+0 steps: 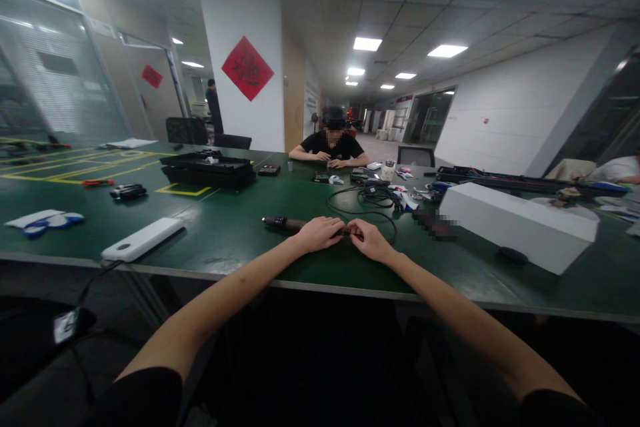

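Note:
An electric screwdriver [286,223] lies on the green table, its dark body across in front of me and its silver tip to the left. My left hand [321,234] is wrapped over the rear part of its body. At the tail end, my right hand [369,239] pinches the plug of the black cable [394,223], close to the left fingertips. From there the cable loops over the tabletop to the back. Whether the plug is fully seated in the screwdriver cannot be made out, as fingers cover the joint.
A white power strip [145,239] and a black tray [207,170] are at left. To the right stands a long white box [517,220]. Loose parts and coiled cable [373,193] lie mid-table. Across the table sits another person [333,143], hands on small parts.

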Motion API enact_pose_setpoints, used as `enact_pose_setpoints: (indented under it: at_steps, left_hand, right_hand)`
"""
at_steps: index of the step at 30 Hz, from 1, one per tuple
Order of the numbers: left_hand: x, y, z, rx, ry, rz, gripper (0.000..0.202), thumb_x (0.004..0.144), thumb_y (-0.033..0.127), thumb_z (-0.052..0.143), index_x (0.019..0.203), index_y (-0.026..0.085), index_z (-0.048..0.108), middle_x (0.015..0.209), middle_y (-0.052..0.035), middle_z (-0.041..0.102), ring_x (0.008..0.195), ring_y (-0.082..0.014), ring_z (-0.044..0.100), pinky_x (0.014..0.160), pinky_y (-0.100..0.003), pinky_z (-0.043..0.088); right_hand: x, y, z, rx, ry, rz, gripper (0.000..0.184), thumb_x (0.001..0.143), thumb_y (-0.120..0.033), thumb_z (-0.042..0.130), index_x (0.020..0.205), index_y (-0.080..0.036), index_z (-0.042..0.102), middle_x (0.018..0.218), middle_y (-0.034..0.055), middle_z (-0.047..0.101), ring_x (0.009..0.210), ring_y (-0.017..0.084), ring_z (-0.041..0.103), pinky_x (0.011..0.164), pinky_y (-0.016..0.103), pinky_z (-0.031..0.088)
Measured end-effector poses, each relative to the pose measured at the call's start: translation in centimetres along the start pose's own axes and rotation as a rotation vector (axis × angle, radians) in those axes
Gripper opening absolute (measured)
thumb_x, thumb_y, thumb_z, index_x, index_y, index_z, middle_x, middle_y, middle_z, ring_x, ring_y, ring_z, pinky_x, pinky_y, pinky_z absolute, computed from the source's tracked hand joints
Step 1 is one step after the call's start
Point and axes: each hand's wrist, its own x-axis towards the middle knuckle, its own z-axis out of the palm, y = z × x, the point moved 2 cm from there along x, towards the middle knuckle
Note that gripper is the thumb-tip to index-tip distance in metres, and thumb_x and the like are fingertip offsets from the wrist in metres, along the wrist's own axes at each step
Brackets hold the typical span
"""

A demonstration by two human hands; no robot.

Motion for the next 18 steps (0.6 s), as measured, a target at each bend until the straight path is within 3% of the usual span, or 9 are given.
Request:
enact_pose_setpoints:
  at_steps: [6, 11, 18]
  left_hand:
    - [0.03, 0.01, 0.07, 0.012, -0.011, 0.033, 0.024, 0.103, 0.039, 0.048, 0.12, 0.023, 0.055, 0.112, -0.0068, 0.064, 0.101, -0.0216, 0.065, 0.085, -0.033, 0.048]
    - [0.07, -0.13, 0.1, -0.01, -0.009, -0.016, 0.024, 0.103, 0.042, 0.049, 0.116, 0.022, 0.055, 0.108, -0.006, 0.065, 0.1, -0.0217, 0.065, 0.086, -0.034, 0.048]
    - [-0.08, -0.02, -0.06, 0.007, -0.018, 0.041, 0.022, 0.102, 0.035, 0.048, 0.119, 0.024, 0.057, 0.113, -0.0062, 0.065, 0.1, -0.0212, 0.065, 0.085, -0.033, 0.048]
  right_hand:
    - [-0.01, -0.06, -0.07, 0.001, -0.003, 0.006, 0.022, 0.087, -0.013, 0.058, 0.107, -0.019, 0.063, 0.085, 0.0016, 0.061, 0.074, 0.017, 0.054, 0.069, 0.027, 0.043]
    - [0.04, -0.13, -0.12, 0.001, -0.006, 0.009, 0.022, 0.087, -0.014, 0.058, 0.107, -0.02, 0.063, 0.087, 0.0021, 0.062, 0.076, 0.017, 0.055, 0.071, 0.028, 0.044]
    - [-0.01, -0.26, -0.19, -0.004, -0.002, 0.009, 0.021, 0.087, -0.015, 0.058, 0.106, -0.02, 0.063, 0.085, 0.0016, 0.061, 0.074, 0.017, 0.054, 0.069, 0.028, 0.044]
